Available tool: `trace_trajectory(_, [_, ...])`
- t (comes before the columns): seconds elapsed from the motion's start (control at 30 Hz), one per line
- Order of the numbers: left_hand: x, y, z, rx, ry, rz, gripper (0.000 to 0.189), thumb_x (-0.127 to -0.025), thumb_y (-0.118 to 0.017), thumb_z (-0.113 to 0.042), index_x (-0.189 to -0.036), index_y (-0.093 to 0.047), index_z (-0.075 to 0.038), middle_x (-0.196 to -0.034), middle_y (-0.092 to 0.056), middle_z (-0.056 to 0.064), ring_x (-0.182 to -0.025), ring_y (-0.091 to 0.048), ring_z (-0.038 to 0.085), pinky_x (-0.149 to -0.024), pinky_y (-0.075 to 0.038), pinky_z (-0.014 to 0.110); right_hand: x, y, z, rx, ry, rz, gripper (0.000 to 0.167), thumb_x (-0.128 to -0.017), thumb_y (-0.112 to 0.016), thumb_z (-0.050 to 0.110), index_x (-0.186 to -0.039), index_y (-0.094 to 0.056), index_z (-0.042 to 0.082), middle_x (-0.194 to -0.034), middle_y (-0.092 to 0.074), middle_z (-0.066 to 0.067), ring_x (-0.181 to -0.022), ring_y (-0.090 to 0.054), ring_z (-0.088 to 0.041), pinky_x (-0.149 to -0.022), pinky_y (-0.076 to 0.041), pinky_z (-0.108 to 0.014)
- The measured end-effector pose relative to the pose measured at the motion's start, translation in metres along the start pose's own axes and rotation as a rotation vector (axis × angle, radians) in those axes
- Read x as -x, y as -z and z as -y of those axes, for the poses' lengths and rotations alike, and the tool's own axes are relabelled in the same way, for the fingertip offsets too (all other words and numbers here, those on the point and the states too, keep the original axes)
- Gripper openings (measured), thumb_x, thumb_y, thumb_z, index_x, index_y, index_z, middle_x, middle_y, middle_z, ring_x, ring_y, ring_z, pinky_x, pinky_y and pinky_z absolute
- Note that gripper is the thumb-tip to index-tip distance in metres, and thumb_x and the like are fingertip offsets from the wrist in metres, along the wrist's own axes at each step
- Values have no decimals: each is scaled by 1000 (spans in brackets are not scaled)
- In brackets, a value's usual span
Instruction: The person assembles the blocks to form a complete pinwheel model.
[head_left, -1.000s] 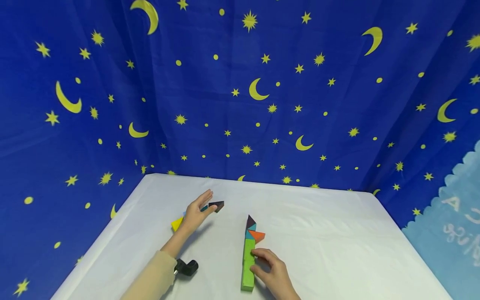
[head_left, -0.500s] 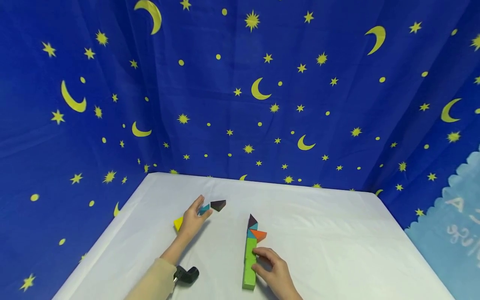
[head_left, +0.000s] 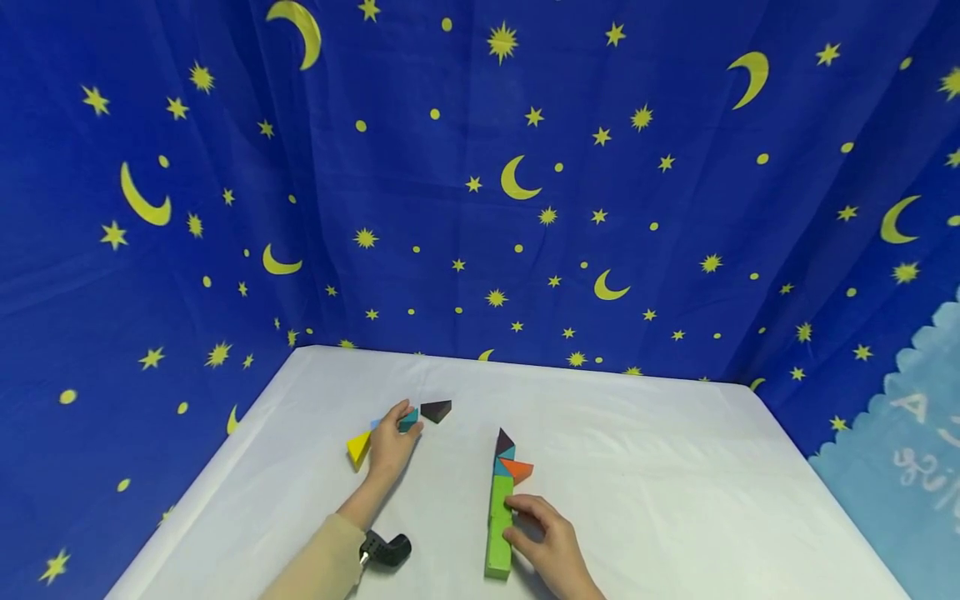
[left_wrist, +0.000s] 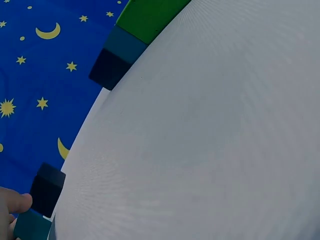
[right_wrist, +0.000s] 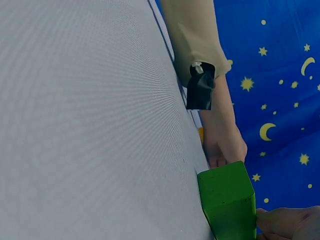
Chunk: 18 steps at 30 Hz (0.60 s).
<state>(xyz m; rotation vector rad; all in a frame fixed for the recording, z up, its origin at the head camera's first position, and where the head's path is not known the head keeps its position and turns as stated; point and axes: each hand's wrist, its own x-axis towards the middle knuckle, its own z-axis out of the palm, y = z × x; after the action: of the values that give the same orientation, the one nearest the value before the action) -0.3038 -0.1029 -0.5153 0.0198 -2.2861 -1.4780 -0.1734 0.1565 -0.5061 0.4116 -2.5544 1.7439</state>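
In the head view my left hand (head_left: 393, 450) has thumb and fingertips around a small teal block (head_left: 408, 420), pinching it on the white table. A dark block (head_left: 437, 410) lies just beyond; in the left wrist view the same dark block (left_wrist: 47, 192) sits close by the fingertip. My right hand (head_left: 553, 542) rests its thumb and index fingertips against the right side of two green blocks (head_left: 498, 533) set end to end. Teal triangles (head_left: 507, 454), a dark triangle (head_left: 504, 442) and an orange triangle (head_left: 517, 470) adjoin their far end.
Beside the left hand lie a yellow triangular block (head_left: 358, 450) and a light blue block (head_left: 375, 424), partly covered. A black device (head_left: 387, 550) is fixed at the left wrist. A blue star-patterned curtain (head_left: 480, 208) stands around the white table (head_left: 675, 483).
The left hand has drawn back and lower from above the dark block, its fingers closing in around the teal block. The yellow block shows more. The right hand stays against the green blocks.
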Motion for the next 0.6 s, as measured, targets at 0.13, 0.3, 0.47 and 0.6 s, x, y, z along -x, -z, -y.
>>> trace_trajectory(0.13, [-1,0,0,-16,13,-10,46,-82,-69,0,-125,-54,7,-114,-64,20,-110,-56,36,-99,-42,45,0,-1,1,-5,-3,1,39,-81,-74,16,-116,-62,5,-115,-60,-6,-109,-58,-21,-93,-47,-26])
trace_trajectory(0.3, [1,2,-1,-25,8,-15,45,-83,-68,-1,-125,-55,5,-113,-65,18,-108,-59,33,-96,-45,43,1,-1,2,0,-9,6,38,-82,-74,18,-115,-62,5,-115,-60,-6,-109,-58,-21,-93,-48,-27])
trace_trajectory(0.47, [6,5,-11,30,-87,0,43,-84,-68,0,-125,-56,5,-112,-65,15,-106,-60,33,-93,-47,44,1,-2,2,4,-9,4,38,-82,-74,18,-115,-62,5,-115,-60,-6,-109,-58,-22,-93,-48,-28])
trace_trajectory(0.6, [8,3,-20,89,-210,58,43,-84,-68,2,-125,-55,5,-112,-65,14,-110,-57,33,-94,-47,45,1,-2,2,20,-3,-7,38,-81,-74,18,-115,-62,5,-115,-60,-6,-109,-58,-22,-93,-48,-27])
